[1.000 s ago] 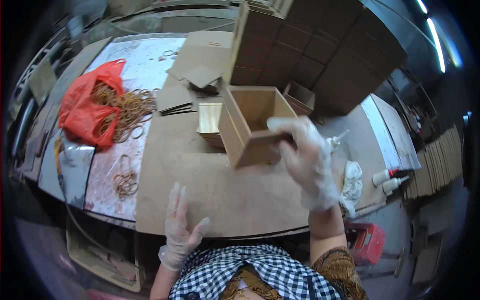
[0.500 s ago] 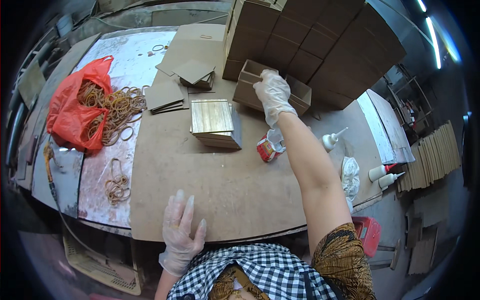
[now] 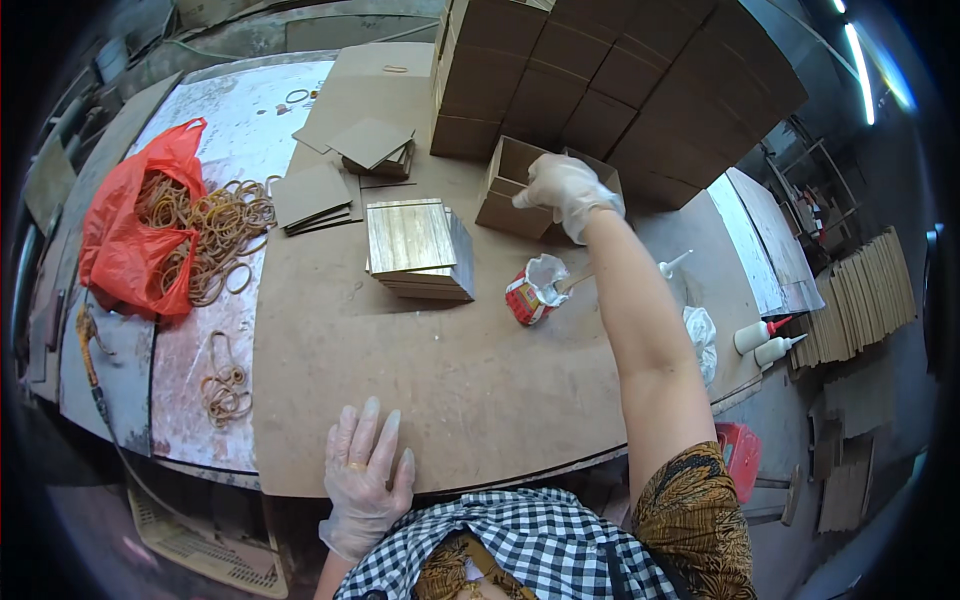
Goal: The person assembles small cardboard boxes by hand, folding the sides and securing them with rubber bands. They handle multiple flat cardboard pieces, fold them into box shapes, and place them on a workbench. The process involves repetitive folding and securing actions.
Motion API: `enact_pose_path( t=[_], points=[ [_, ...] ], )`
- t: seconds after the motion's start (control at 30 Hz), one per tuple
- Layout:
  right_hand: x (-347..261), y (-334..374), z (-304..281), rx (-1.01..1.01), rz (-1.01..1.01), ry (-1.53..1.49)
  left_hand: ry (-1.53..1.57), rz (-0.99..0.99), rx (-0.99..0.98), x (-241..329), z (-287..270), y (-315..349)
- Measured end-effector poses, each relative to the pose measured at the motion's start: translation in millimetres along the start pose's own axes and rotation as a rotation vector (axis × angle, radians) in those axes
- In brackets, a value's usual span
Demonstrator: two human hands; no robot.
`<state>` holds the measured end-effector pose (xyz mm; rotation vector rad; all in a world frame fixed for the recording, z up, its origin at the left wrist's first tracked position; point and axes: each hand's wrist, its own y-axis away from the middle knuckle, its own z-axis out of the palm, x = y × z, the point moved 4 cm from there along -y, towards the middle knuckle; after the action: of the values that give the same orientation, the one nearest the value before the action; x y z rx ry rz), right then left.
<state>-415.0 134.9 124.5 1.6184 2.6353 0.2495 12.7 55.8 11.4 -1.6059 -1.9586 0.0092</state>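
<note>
My right hand (image 3: pixel 566 190), in a thin clear glove, reaches far across the table and grips the rim of an open brown cardboard box (image 3: pixel 512 192) that sits at the foot of a tall stack of similar boxes (image 3: pixel 610 85). My left hand (image 3: pixel 365 475), also gloved, rests flat with fingers spread at the near edge of the brown table (image 3: pixel 420 390). A stack of square wood-grain boards (image 3: pixel 415 248) lies mid-table. A small red can with a plastic liner and a stick in it (image 3: pixel 532 292) stands beside my right forearm.
A red plastic bag (image 3: pixel 135 235) with a heap of rubber bands (image 3: pixel 215 225) lies at the left. Flat cardboard squares (image 3: pixel 335 180) lie behind the boards. Two white glue bottles (image 3: pixel 760 340) stand at the right edge, near upright thin panels (image 3: pixel 860 295).
My right hand carried the open box from in front of me to the far side and set it down by the box stack. My left hand stayed at the table edge.
</note>
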Motion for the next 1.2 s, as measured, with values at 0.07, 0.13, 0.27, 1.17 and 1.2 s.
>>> enact_pose_path(
  t=[0.07,0.13,0.27,1.17,1.2],
  points=[
    [-1.0,11.0,-19.1,-0.019,0.122,-0.365,-0.013,-0.003,-0.001,-0.9,-0.4,0.9],
    [38.1,0.1,-26.3,0.323,0.125,-0.422,-0.006,0.005,0.002,-0.7,2.3,0.7],
    [75.7,-14.1,-1.1,0.174,0.35,-0.32,-0.013,0.004,0.006,0.2,3.8,-0.3],
    [20.0,121.4,-0.4,0.569,-0.234,-0.841,0.156,0.077,0.077,-27.8,-50.2,-46.2],
    [16.0,134.5,16.4,0.62,-0.433,-0.953,0.145,0.141,0.045,-29.2,-57.0,-67.1]
  ],
)
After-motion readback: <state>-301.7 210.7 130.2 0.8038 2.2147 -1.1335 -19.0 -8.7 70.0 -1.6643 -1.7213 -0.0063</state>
